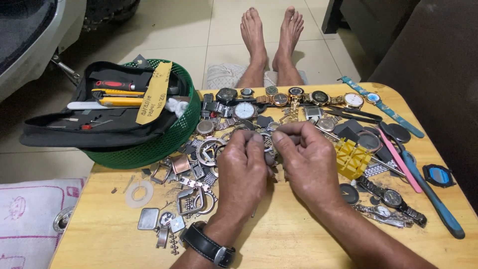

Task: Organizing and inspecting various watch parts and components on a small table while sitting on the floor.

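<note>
While both hands pinch one round metal watch case [267, 141] | left grip [242, 172] pinching | right grip [306, 162] pinching | glossy wooden table [284, 239]

Wooden table [279, 244] carries watches [298, 95], seemingly metal watch parts [191, 167], green basket [164, 144].

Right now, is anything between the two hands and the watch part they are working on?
Nothing visible is. The left hand and the right hand both pinch the small round watch part directly with their fingertips, above the wooden table. The pile of watch parts lies to the left, apart.
</note>
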